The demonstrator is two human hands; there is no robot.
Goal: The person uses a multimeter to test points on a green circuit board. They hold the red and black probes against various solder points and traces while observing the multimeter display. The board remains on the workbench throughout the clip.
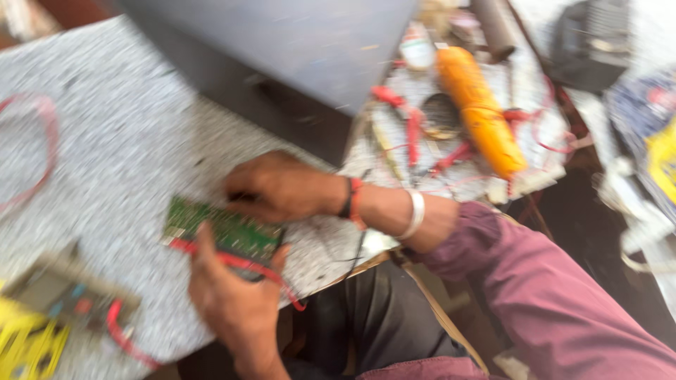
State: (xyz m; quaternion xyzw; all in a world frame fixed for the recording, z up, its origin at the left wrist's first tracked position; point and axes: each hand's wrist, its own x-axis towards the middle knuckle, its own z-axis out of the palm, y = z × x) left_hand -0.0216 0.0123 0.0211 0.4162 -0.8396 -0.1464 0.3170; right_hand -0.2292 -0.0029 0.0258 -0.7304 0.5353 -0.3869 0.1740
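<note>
Green circuit board (224, 232), red wire (243, 265) along its edge, between both hands

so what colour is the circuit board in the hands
Green circuit board, with a red wire along its near edge; the head view shows it.

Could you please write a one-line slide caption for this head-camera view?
Both hands, left hand and right hand, hold a green circuit board with a red wire over a speckled worktop.

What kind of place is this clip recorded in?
Probably a small electronics repair bench. Both hands hold a green circuit board with a red wire on a speckled worktop, and red test leads lie beside an orange-handled tool.
</note>
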